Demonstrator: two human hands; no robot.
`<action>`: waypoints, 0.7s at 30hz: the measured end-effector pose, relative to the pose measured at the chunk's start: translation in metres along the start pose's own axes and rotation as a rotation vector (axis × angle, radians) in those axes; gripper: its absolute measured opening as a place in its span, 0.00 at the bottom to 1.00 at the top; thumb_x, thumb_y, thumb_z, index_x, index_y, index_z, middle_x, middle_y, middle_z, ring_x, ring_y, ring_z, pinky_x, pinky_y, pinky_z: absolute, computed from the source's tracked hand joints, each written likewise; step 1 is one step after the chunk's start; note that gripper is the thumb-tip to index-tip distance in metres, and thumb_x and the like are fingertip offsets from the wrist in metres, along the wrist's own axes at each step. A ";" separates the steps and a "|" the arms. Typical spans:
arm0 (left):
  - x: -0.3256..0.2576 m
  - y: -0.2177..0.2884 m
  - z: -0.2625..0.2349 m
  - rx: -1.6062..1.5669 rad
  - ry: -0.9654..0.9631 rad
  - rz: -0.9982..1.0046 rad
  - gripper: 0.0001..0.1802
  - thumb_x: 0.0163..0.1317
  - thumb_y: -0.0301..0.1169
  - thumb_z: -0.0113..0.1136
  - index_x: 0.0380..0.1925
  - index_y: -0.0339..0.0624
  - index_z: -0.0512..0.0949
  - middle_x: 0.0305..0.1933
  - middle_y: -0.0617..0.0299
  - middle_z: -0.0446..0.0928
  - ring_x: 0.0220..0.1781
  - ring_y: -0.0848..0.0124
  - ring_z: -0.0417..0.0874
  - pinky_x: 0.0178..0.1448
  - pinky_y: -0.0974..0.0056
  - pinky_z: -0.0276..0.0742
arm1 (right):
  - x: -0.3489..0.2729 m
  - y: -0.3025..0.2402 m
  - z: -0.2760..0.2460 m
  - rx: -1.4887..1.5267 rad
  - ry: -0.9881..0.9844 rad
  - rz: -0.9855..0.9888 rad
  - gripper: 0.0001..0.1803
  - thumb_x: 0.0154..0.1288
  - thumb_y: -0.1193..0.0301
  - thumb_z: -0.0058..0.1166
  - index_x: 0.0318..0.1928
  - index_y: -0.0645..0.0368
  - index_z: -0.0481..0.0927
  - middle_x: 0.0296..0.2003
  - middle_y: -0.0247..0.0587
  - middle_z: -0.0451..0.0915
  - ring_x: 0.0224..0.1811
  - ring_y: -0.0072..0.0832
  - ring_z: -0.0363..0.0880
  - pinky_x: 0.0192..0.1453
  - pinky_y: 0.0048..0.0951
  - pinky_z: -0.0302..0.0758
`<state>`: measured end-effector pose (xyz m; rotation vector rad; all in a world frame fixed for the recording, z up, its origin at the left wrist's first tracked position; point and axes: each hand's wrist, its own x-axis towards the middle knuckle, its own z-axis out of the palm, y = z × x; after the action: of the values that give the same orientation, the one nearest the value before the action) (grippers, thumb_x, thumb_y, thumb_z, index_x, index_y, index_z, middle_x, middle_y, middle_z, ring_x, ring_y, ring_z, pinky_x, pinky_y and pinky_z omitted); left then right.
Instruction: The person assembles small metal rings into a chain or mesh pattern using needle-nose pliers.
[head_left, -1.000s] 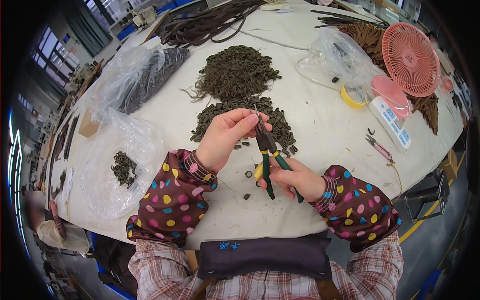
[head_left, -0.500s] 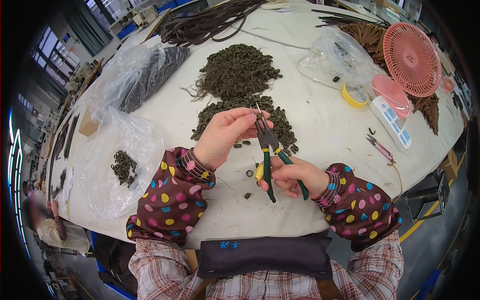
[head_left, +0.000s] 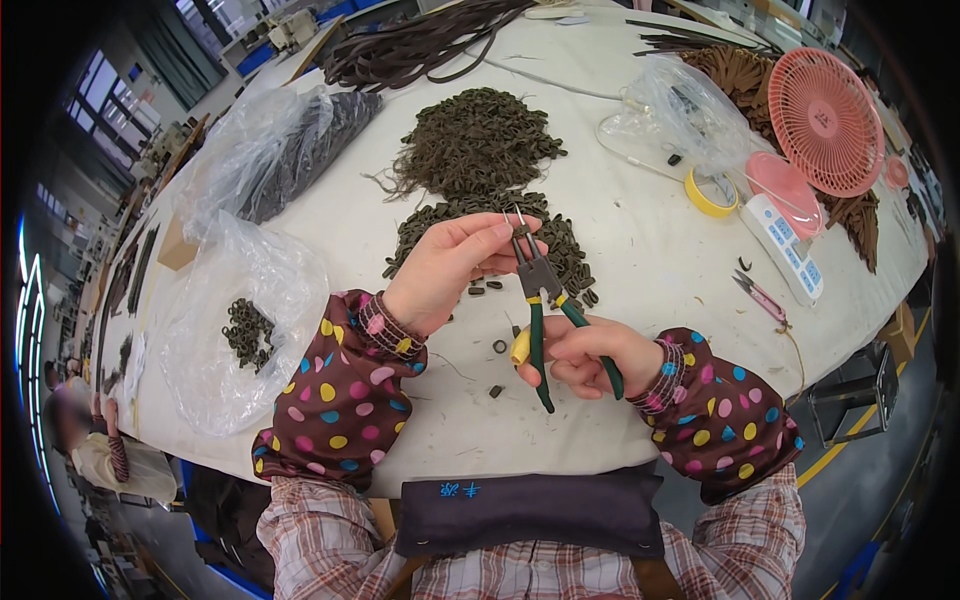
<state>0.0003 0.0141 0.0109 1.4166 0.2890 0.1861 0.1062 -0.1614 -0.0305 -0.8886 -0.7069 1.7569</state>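
My right hand (head_left: 598,352) is closed around the green-handled pliers (head_left: 541,278), whose handles are spread and whose slim jaws point away from me. A yellow cover (head_left: 520,346) sits on one of its fingers. At the jaws, my left hand (head_left: 440,268) pinches a small dark loop (head_left: 520,232) that sits around the prongs; the fingers partly hide it. Just beyond lie a heap of similar loops (head_left: 568,250) and a taller heap of dark olive pieces (head_left: 480,140). Two loose loops, one of them a ring (head_left: 499,346), rest on the table below the left hand.
At left, a clear plastic bag (head_left: 190,345) surrounds a small pile of loops (head_left: 247,333). Pink-handled snips (head_left: 762,298), a white scale (head_left: 785,250), yellow tape (head_left: 708,203) and a pink basket (head_left: 825,120) stand at right. Dark straps (head_left: 410,45) lie at the back.
The pliers' handles have shifted slightly right and toward me, together with my right hand. My left hand stays at the jaws, pinching the loop.
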 end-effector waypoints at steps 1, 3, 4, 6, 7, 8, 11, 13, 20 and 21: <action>0.000 0.000 0.000 0.008 -0.006 0.009 0.16 0.65 0.34 0.47 0.45 0.35 0.75 0.42 0.56 0.78 0.44 0.72 0.79 0.52 0.67 0.71 | 0.000 0.000 -0.001 0.010 -0.007 0.005 0.15 0.58 0.67 0.41 0.43 0.62 0.70 0.33 0.31 0.73 0.14 0.09 0.55 0.15 0.14 0.61; 0.002 -0.004 -0.001 0.032 0.004 0.030 0.15 0.65 0.34 0.47 0.45 0.35 0.75 0.42 0.56 0.78 0.44 0.72 0.79 0.52 0.68 0.71 | 0.001 0.001 -0.001 0.020 -0.014 0.010 0.15 0.58 0.67 0.42 0.44 0.62 0.70 0.34 0.31 0.73 0.14 0.09 0.55 0.16 0.14 0.61; 0.002 -0.006 -0.001 0.057 0.014 0.050 0.15 0.65 0.33 0.47 0.45 0.35 0.75 0.42 0.56 0.78 0.44 0.72 0.79 0.52 0.68 0.71 | 0.002 0.002 -0.001 -0.002 0.000 0.001 0.15 0.58 0.67 0.42 0.44 0.62 0.70 0.33 0.31 0.73 0.14 0.09 0.55 0.16 0.14 0.61; 0.001 -0.006 0.003 0.076 0.029 0.070 0.15 0.64 0.33 0.47 0.44 0.35 0.75 0.41 0.56 0.78 0.44 0.72 0.79 0.52 0.68 0.71 | 0.002 0.003 0.000 -0.025 0.015 -0.008 0.15 0.58 0.67 0.42 0.44 0.62 0.70 0.33 0.31 0.73 0.14 0.09 0.55 0.16 0.14 0.61; 0.000 -0.006 0.004 0.096 0.046 0.091 0.15 0.64 0.33 0.47 0.44 0.35 0.75 0.40 0.56 0.79 0.44 0.72 0.79 0.52 0.67 0.71 | 0.002 0.003 0.002 -0.128 0.089 -0.024 0.16 0.59 0.67 0.42 0.44 0.62 0.69 0.34 0.31 0.73 0.15 0.09 0.55 0.16 0.14 0.61; 0.000 -0.006 0.003 0.095 0.049 0.091 0.15 0.64 0.33 0.47 0.44 0.35 0.75 0.40 0.56 0.79 0.44 0.72 0.79 0.52 0.67 0.71 | 0.003 0.003 0.003 -0.232 0.164 -0.041 0.16 0.59 0.67 0.42 0.45 0.62 0.69 0.34 0.32 0.73 0.15 0.09 0.56 0.16 0.14 0.61; 0.000 -0.003 0.002 0.097 0.035 0.095 0.15 0.64 0.33 0.47 0.44 0.35 0.75 0.40 0.56 0.79 0.43 0.72 0.79 0.52 0.67 0.71 | 0.003 0.000 0.003 -0.194 0.124 -0.011 0.15 0.59 0.67 0.42 0.44 0.62 0.69 0.33 0.31 0.73 0.14 0.09 0.55 0.15 0.14 0.61; -0.001 0.003 0.000 0.009 0.007 -0.011 0.15 0.64 0.34 0.48 0.45 0.35 0.75 0.40 0.56 0.79 0.43 0.73 0.79 0.52 0.67 0.72 | 0.001 0.000 0.001 -0.103 0.067 0.002 0.15 0.59 0.66 0.42 0.44 0.62 0.70 0.33 0.30 0.73 0.14 0.09 0.55 0.15 0.14 0.60; 0.001 -0.004 0.000 0.036 0.010 0.001 0.16 0.64 0.34 0.48 0.46 0.35 0.74 0.41 0.58 0.79 0.41 0.74 0.79 0.50 0.68 0.72 | 0.002 0.003 -0.001 -0.044 0.038 0.005 0.16 0.59 0.66 0.42 0.44 0.62 0.70 0.33 0.31 0.74 0.14 0.09 0.54 0.15 0.14 0.59; 0.001 -0.005 0.000 0.054 0.024 0.015 0.16 0.64 0.34 0.47 0.46 0.35 0.74 0.41 0.58 0.79 0.41 0.74 0.79 0.50 0.69 0.72 | 0.002 0.003 -0.001 -0.044 0.037 0.005 0.16 0.59 0.66 0.42 0.44 0.62 0.70 0.33 0.31 0.74 0.14 0.09 0.54 0.15 0.14 0.59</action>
<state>0.0010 0.0132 0.0061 1.4713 0.3058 0.2089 0.1048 -0.1605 -0.0336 -0.9511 -0.7224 1.7311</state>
